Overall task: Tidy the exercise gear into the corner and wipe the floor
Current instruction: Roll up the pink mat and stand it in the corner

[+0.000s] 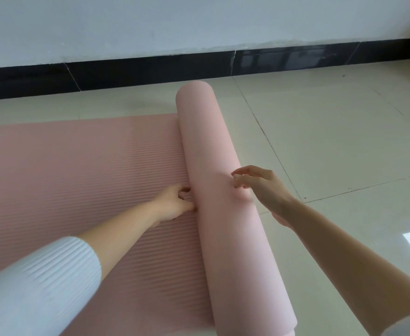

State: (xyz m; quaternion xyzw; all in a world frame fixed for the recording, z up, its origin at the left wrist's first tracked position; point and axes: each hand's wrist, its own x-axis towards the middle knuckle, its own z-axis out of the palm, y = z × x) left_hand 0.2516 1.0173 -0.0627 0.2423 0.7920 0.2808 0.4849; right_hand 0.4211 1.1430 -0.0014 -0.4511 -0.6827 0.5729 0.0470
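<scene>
Sleeve [36, 284] nearest; my left hand [175, 202] seemingly pinches roll [211, 146], right hand [259, 185] presses it, fingers [244, 169] loose; rolling step, next push across mat [78, 166].

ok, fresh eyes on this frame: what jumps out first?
The pale pink foam exercise mat, half rolled: its thick roll runs from centre top to bottom edge, the ribbed flat part spreading left across the pale tiled floor. The right hand dents the roll mid-length; the left hand sits at its base.
</scene>
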